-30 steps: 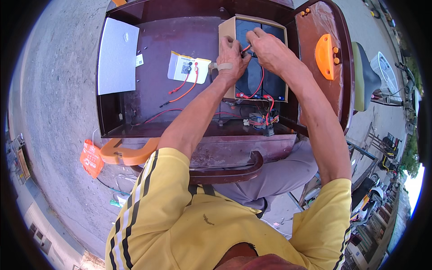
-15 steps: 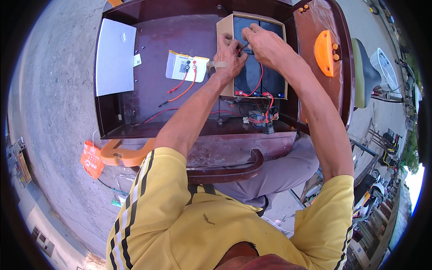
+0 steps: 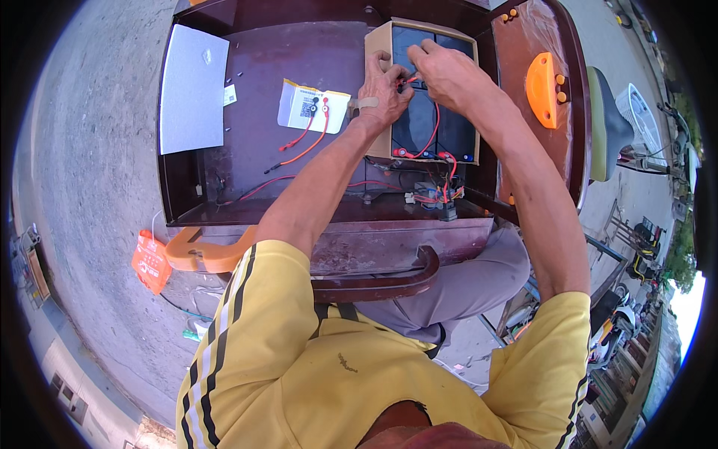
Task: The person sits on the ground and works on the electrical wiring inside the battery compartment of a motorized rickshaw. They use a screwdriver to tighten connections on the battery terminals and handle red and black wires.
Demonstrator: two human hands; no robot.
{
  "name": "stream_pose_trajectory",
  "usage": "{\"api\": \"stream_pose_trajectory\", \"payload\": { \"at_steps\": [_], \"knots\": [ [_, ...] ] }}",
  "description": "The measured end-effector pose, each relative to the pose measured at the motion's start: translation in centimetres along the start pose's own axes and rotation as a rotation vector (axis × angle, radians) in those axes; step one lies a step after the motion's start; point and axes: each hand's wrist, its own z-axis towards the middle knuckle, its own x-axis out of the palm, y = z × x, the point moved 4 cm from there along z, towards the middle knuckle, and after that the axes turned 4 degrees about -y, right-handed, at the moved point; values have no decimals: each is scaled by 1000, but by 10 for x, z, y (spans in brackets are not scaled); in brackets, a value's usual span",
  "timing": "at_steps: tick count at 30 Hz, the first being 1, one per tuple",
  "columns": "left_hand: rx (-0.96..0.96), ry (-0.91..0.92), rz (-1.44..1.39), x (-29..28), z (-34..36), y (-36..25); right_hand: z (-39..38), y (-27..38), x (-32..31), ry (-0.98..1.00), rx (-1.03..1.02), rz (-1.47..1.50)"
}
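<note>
A cardboard box [image 3: 379, 112] holds several black batteries [image 3: 455, 112] set side by side. My left hand [image 3: 383, 93] is over the box's left side, its fingers pinched round the end of a red cable [image 3: 402, 82] at the batteries' middle. Just to the right, my right hand [image 3: 449, 73] is closed, with its fingertips close to the left ones. A thin reddish piece shows between the two hands, and what the right fingers grip is mostly hidden. A red jumper wire [image 3: 434, 127] runs from there down to red-capped terminals [image 3: 401, 153] along the near edge.
All this sits in a dark red metal compartment [image 3: 299, 52]. Left of the box lie a white packet [image 3: 295, 116] with short red and black leads [image 3: 307, 150] and a white foam sheet [image 3: 196, 90]. A wired connector block [image 3: 441, 196] stands near the front. The lid [image 3: 523, 150] carries an orange handle [image 3: 540, 90].
Both hands stay at the same spot on the batteries, with small shifts of the fingers. The dark thin shaft seen between them earlier no longer shows; a reddish piece does.
</note>
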Motion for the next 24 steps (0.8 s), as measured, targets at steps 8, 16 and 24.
{"api": "stream_pose_trajectory", "payload": {
  "at_steps": [8, 16, 24],
  "knots": [
    [-25, -60, 35, -4, -1, -11, -1, -2, -7, 13, 195, 101],
    [-5, -62, 87, -7, 0, -16, 7, 4, -4, 127, 277, 33],
    [-10, -91, 30, -3, 0, -13, 0, 3, -3, -183, -180, -63]
  ]
}}
